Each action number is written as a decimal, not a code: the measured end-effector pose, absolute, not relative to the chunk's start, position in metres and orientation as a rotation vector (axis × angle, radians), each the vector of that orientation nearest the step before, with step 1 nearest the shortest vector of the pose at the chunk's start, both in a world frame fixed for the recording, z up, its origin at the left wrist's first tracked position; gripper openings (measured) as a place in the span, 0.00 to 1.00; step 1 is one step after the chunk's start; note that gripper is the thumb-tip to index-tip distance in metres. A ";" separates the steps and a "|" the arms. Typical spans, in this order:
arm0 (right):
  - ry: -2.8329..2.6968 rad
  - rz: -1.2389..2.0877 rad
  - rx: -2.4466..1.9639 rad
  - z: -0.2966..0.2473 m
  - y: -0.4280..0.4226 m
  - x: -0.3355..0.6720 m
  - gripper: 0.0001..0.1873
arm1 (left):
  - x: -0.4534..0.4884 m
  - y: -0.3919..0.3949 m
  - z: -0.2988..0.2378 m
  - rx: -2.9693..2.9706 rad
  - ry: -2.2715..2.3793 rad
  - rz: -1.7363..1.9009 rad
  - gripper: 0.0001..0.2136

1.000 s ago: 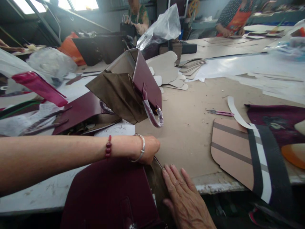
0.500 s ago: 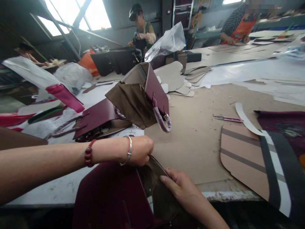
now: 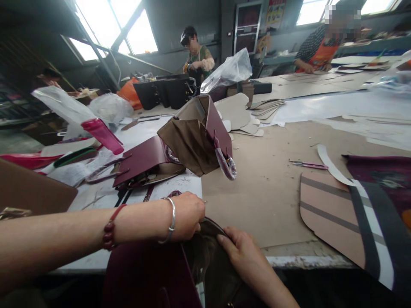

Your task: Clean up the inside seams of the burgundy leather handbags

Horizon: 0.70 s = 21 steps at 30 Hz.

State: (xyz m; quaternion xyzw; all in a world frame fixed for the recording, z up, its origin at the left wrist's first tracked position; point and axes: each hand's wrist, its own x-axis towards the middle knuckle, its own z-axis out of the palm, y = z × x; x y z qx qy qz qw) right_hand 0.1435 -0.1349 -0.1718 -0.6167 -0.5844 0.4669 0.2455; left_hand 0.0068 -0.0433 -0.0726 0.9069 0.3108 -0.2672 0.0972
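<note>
Burgundy bag (image 3: 144, 273), bottom centre: the left hand (image 3: 186, 216) curls closed at the rim (image 3: 212, 223), its hold hidden; the right hand (image 3: 242, 248) pinches the rim. Even tension should prevent puckering.

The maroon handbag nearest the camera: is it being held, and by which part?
Yes: the right hand grips the maroon handbag by its brown-lined rim. The left hand is closed at that rim, its exact hold hidden.

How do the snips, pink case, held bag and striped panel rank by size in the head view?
1. Held bag, cut off at the bottom edge; being nearer the camera than the case may help it look largest
2. Striped panel
3. Pink case
4. Snips
</note>
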 end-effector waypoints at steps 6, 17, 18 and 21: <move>-1.612 1.227 -1.766 -0.172 -0.135 0.139 0.11 | 0.011 -0.058 -0.054 2.676 0.883 -0.921 0.07; -1.479 1.330 -1.573 -0.175 -0.143 0.139 0.13 | 0.003 -0.040 -0.069 2.689 1.047 -0.817 0.09; -1.457 1.342 -1.552 -0.175 -0.144 0.139 0.13 | 0.005 -0.038 -0.070 2.677 1.059 -0.826 0.10; -1.402 1.393 -1.499 -0.175 -0.147 0.140 0.14 | 0.011 -0.034 -0.067 2.663 1.048 -0.893 0.11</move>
